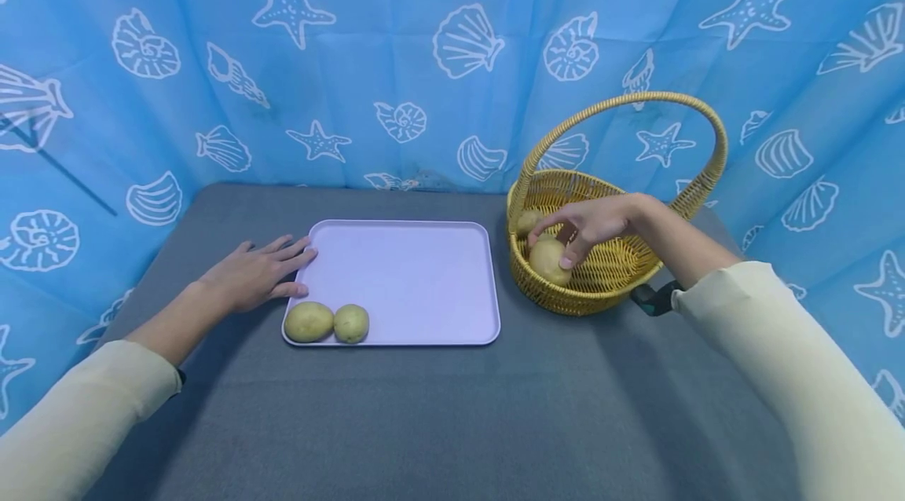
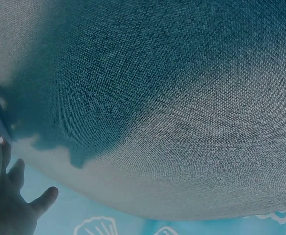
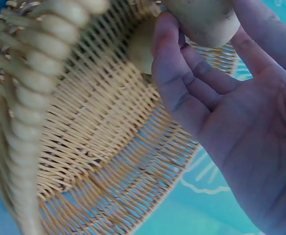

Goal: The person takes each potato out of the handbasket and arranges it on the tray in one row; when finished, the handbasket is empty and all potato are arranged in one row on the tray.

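My right hand [image 1: 594, 220] reaches under the handle of a yellow wicker basket [image 1: 566, 301] and holds a potato [image 1: 549, 261] between fingers and thumb. The right wrist view shows the fingers curled round that potato [image 3: 204, 19]. Behind it, another potato [image 1: 529, 221] lies in the basket. On the left, my left hand [image 1: 254, 275] lies with fingers spread, its fingertips on the left rim of a pale lilac tray [image 1: 403, 281]. Two potatoes, an oval one [image 1: 309, 322] and a rounder one [image 1: 351, 323], sit side by side in the tray's near left corner.
A dark grey cloth covers the table [image 1: 424, 422]. The basket's tall arched handle [image 1: 629, 99] rises over the right forearm. Behind the table hangs a blue curtain [image 1: 396, 38] with white shells and starfish. Between tray and basket there is a narrow gap.
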Tool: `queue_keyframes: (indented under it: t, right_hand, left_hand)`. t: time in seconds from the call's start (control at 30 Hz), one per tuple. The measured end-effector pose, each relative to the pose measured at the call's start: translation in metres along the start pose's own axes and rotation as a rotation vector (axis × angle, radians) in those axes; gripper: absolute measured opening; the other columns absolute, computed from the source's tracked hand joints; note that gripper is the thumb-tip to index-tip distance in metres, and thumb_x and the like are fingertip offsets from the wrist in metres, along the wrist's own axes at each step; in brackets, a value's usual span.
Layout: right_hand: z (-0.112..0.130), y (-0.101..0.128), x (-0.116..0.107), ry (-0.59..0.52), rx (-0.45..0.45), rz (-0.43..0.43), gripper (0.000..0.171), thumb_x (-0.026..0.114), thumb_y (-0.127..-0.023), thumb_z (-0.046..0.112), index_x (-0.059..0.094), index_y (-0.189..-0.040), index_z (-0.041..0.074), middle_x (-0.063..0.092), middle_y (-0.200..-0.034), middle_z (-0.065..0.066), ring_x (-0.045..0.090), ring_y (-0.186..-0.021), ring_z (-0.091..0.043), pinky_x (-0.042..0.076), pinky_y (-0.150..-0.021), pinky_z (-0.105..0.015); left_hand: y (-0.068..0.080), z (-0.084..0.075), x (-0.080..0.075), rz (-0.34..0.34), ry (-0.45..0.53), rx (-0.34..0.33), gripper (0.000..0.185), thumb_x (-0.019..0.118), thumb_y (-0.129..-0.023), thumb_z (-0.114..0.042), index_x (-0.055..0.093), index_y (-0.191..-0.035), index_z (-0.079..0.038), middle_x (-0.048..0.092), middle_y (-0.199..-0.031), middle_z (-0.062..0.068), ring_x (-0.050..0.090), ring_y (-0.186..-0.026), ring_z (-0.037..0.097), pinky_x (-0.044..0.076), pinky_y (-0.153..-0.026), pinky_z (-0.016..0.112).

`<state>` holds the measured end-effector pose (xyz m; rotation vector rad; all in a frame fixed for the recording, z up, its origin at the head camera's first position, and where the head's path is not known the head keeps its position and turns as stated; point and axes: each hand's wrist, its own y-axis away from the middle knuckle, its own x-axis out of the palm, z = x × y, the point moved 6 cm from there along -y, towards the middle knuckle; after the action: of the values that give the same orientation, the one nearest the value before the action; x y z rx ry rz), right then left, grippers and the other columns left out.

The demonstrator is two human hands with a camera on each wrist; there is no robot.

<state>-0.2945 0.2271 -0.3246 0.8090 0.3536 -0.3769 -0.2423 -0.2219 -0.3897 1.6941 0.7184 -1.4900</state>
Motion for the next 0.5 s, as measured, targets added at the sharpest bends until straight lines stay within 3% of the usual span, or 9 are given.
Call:
queue_keyframes:
  t: [0.23,0.37,0.5]
  right_hand:
    - [0.023,0.017,-0.007,0.024,-0.136,-0.021,0.064,0.076,-0.087,0.013,0.047,-0.144,0.004,0.04,-0.151,-0.015,0.054,-0.12,-0.031,0.049,-0.096,-0.045]
    - [0.037,0.023,-0.008,0.057,-0.224,-0.024,0.067,0.074,-0.088,0.011,0.044,-0.147,0.002,0.048,-0.143,-0.014,0.053,-0.122,-0.032,0.045,-0.101,-0.048]
    - [0.049,0.022,-0.002,0.035,-0.241,-0.007,0.064,0.074,-0.089,0.011,0.046,-0.145,0.005,0.055,-0.134,-0.012,0.056,-0.121,-0.032,0.049,-0.098,-0.048]
  left_hand:
    - [-0.001,-0.001,-0.001,0.005,-0.002,0.001,0.071,0.05,-0.101,-0.05,0.036,-0.154,-0.006,0.03,-0.159,0.02,0.026,-0.144,0.047,0.026,-0.103,0.076]
    - [0.0,-0.003,-0.003,0.005,-0.01,0.004,0.071,0.051,-0.101,-0.05,0.037,-0.153,-0.006,0.031,-0.159,0.02,0.028,-0.143,0.047,0.027,-0.102,0.076]
    - [0.0,-0.002,-0.002,0.002,-0.013,0.002,0.071,0.05,-0.1,-0.051,0.037,-0.153,-0.005,0.032,-0.158,0.02,0.028,-0.143,0.048,0.028,-0.102,0.076]
